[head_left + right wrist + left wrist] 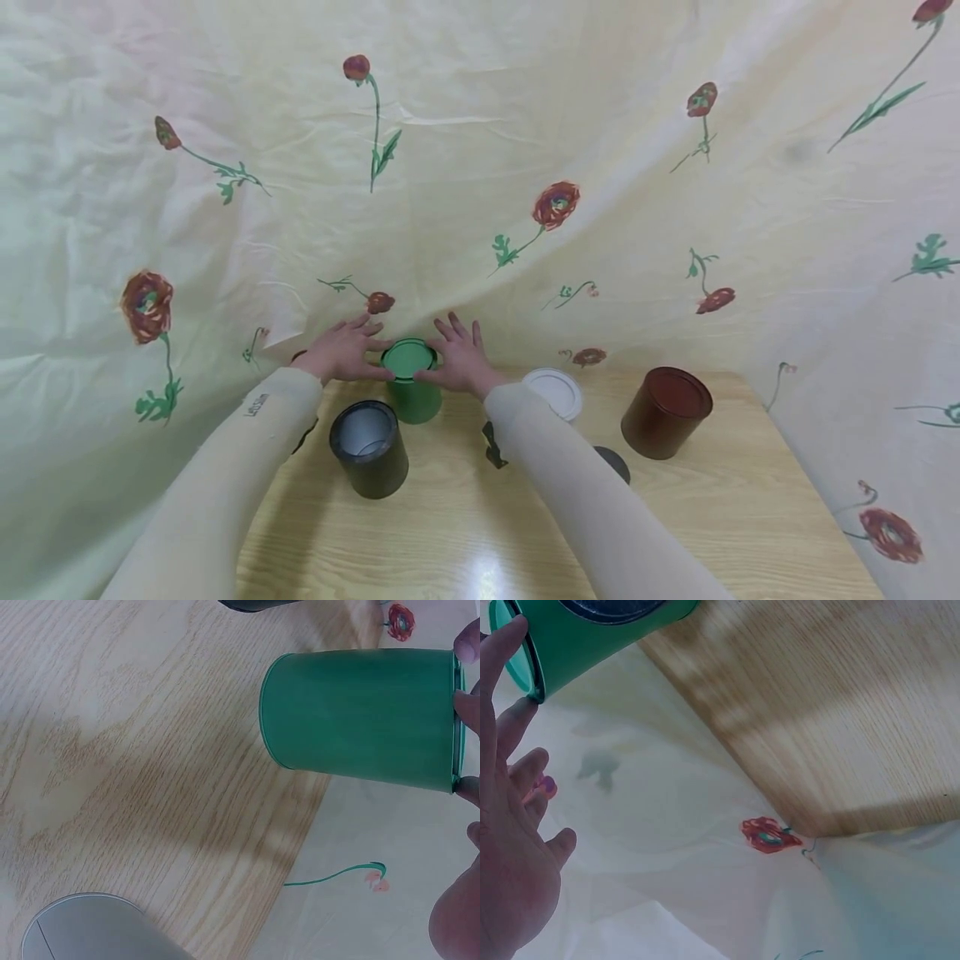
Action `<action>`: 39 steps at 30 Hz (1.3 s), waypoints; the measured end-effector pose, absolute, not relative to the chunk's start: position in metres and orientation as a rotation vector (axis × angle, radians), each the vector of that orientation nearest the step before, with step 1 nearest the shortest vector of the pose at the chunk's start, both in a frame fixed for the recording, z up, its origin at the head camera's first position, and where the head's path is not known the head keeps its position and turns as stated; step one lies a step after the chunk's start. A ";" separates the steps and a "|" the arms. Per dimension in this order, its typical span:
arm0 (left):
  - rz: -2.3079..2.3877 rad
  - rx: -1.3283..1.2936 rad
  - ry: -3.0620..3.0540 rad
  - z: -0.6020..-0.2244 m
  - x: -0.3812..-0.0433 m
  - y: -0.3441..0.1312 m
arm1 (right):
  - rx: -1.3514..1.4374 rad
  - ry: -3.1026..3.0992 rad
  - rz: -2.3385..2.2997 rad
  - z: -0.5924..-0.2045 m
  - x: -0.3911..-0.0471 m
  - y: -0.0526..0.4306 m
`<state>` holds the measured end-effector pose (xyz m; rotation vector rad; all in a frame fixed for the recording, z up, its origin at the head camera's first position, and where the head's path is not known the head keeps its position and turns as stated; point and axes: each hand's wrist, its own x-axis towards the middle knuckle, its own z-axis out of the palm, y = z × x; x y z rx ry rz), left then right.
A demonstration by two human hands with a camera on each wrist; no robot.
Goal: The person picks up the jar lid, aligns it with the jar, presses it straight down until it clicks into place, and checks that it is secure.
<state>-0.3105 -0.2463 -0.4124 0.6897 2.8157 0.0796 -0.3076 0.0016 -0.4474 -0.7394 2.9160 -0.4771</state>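
Observation:
A green can (pixel 417 402) with a green lid (pixel 409 358) on top stands upright at the table's back edge. My left hand (pixel 347 352) holds the lid's left rim between thumb and index finger, its other fingers spread. From the opposite side, my right hand (pixel 461 358) holds the right rim the same way. In the right wrist view, fingertips (pixel 468 646) sit at the seam between the lid and the green can (pixel 360 718). In front of it, a black can (pixel 371 462) has its top uncovered, showing a grey inside.
A white can (pixel 553 392) stands right of my right hand, partly behind the sleeve. Farther right is a brown can (pixel 663 417) with a lid. A dark round lid (pixel 615 463) pokes out from under my right forearm. Flowered cloth (pixel 480 167) hangs behind the wooden table (pixel 450 508).

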 end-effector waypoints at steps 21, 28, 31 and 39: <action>0.112 0.699 2.857 -0.415 -0.306 -0.240 | -0.639 2.949 -0.633 -0.459 -0.290 0.006; 0.083 0.711 2.850 -0.411 -0.308 -0.236 | -0.596 2.979 -0.751 -0.464 -0.279 0.002; 0.080 0.707 2.844 -0.410 -0.307 -0.236 | -0.597 2.984 -0.818 -0.472 -0.278 -0.001; 0.054 0.721 2.838 -0.409 -0.307 -0.236 | -0.532 2.985 -0.963 -0.487 -0.277 -0.008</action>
